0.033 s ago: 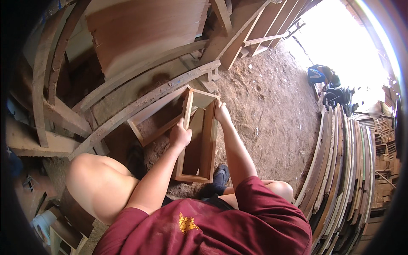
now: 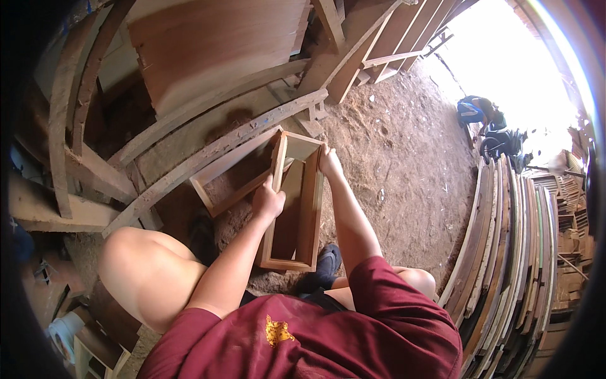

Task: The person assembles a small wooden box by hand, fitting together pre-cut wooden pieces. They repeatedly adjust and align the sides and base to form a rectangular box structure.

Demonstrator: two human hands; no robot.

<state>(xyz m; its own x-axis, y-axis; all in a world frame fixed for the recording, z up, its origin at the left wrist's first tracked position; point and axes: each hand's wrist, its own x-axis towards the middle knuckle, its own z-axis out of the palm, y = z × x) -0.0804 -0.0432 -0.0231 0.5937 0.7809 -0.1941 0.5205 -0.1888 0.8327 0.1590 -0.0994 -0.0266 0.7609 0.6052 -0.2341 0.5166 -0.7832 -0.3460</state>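
Note:
Between my legs stands a narrow wooden box frame [image 2: 267, 243], open at the top, with pale edges and darker inner walls. My left hand [image 2: 269, 200] is closed round its left rim, about midway along. At the far right corner, my right hand [image 2: 329, 162] grips the same frame, its fingers partly hidden by the wood. A second open wooden frame [image 2: 206, 201] lies on the ground, touching or just behind the first one's left side; I cannot tell which.
A long wooden beam [image 2: 233, 134] crosses beyond the frames, with a brown board [image 2: 214, 50] behind it. Shelf-like woodwork [image 2: 385, 47] stands at the far side. Long planks [image 2: 499, 252] are stacked at the right on the dirt floor [image 2: 404, 170]. A motorcycle [image 2: 502, 142] is farther off.

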